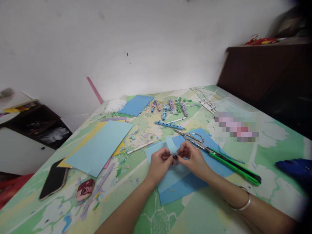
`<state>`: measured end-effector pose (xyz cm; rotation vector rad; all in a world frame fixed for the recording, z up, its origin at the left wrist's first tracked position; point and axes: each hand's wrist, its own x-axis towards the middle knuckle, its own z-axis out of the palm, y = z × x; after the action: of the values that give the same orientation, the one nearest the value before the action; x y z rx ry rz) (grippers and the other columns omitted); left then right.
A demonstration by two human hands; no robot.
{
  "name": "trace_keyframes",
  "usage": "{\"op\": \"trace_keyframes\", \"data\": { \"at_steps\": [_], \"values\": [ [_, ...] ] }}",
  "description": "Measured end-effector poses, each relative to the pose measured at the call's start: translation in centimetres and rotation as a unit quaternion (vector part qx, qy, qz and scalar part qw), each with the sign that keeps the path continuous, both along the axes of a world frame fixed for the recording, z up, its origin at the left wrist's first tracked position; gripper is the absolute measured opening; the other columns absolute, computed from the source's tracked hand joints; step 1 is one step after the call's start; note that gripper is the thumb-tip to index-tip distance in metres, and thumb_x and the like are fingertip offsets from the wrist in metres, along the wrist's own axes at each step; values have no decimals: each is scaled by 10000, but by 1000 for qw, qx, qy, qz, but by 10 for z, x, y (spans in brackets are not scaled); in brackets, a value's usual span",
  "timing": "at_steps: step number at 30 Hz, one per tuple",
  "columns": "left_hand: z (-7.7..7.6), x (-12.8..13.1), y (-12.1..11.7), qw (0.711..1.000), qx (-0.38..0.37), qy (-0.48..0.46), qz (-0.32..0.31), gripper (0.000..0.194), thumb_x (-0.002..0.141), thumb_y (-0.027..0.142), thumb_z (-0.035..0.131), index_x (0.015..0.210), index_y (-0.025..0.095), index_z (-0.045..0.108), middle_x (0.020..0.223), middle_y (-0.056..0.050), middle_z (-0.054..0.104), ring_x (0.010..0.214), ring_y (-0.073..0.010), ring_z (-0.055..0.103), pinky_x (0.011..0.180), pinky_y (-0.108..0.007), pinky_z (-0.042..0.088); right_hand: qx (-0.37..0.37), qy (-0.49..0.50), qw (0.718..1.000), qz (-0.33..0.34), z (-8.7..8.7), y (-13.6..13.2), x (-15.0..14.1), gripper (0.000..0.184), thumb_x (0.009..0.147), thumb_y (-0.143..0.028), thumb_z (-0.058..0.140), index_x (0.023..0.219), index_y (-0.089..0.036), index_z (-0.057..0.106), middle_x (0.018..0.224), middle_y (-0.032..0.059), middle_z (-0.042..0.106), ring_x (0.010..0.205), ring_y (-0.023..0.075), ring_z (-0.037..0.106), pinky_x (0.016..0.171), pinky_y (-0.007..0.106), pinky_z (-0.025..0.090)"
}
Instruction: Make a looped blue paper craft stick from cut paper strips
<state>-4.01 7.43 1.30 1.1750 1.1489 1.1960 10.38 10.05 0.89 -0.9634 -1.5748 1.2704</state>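
Observation:
A light-blue paper strip (171,145) stands up between my hands, its lower end pinched in the fingertips of both. My left hand (159,162) closes on it from the left, and my right hand (193,160) from the right, with the fingertips nearly meeting. A small dark spot shows at the fingertips; I cannot make out what it is. Below the hands lie a light-blue sheet (170,178) and a darker blue sheet (168,194). Gold-handled scissors (195,136) and a green box cutter (234,165) rest just beyond and right of my right hand.
Coloured sheets (97,146), a phone (55,178) and a pink-and-maroon case (85,189) lie left. Paper scraps litter the patterned tablecloth (156,221). Several decorated paper tubes (170,105) and a blue sheet (136,105) are near the wall; a white stick (140,147) lies closer.

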Motion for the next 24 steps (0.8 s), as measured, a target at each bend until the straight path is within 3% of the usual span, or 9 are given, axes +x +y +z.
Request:
{"op": "trace_keyframes", "data": {
  "at_steps": [5, 8, 10, 12, 16, 20, 24],
  "values": [
    [4, -3, 2, 1000, -10, -17, -2, 239, 649, 265, 696, 721, 148, 500, 595, 31, 548, 503, -110, 594, 516, -217, 456, 30, -47, 998, 15, 3, 2, 1, 199, 673, -153, 546, 765, -219, 381, 703, -30, 553, 614, 115, 547, 599, 259, 456],
    [9, -9, 5, 1000, -3, -17, 18, 275, 630, 264, 708, 749, 153, 487, 603, 35, 548, 509, -125, 617, 497, -209, 452, 95, -152, 984, -18, 16, 15, 17, 156, 681, -136, 507, 770, -213, 405, 714, -11, 582, 629, 124, 556, 625, 260, 439],
    [14, -12, 6, 999, 7, -10, 41, 268, 632, 266, 706, 732, 157, 484, 590, 39, 544, 518, -129, 625, 496, -206, 451, 146, -274, 947, -82, 26, 28, 37, 123, 688, -135, 490, 785, -204, 458, 727, 6, 594, 670, 139, 560, 655, 263, 419],
    [17, -15, 6, 998, 13, -5, 58, 243, 644, 265, 697, 711, 156, 491, 580, 35, 550, 534, -128, 627, 510, -205, 453, 146, -403, 893, -136, 34, 41, 61, 150, 676, -183, 531, 824, -191, 509, 779, 38, 612, 711, 166, 563, 642, 267, 398],
    [19, -16, 6, 998, 18, 5, 67, 189, 666, 267, 679, 702, 144, 540, 613, 1, 598, 598, -140, 639, 555, -214, 466, 61, -586, 803, -87, 35, 53, 99, 313, 534, -334, 686, 789, -180, 590, 827, 88, 623, 778, 242, 572, 578, 277, 368],
    [14, -16, 6, 997, 9, 5, 81, 189, 689, 289, 667, 779, 140, 594, 747, -45, 663, 735, -170, 658, 615, -233, 496, 15, -609, 791, -60, 31, 53, 113, 144, 528, -237, 657, 662, -206, 611, 674, 38, 619, 625, 192, 578, 509, 255, 333],
    [11, -18, 7, 997, -6, -13, 71, 224, 675, 299, 685, 801, 129, 611, 793, -72, 689, 783, -191, 666, 687, -283, 527, 10, -629, 767, -125, 33, 60, 121, 156, 607, -257, 613, 732, -163, 624, 695, 107, 624, 651, 247, 588, 508, 281, 333]
  ]
}}
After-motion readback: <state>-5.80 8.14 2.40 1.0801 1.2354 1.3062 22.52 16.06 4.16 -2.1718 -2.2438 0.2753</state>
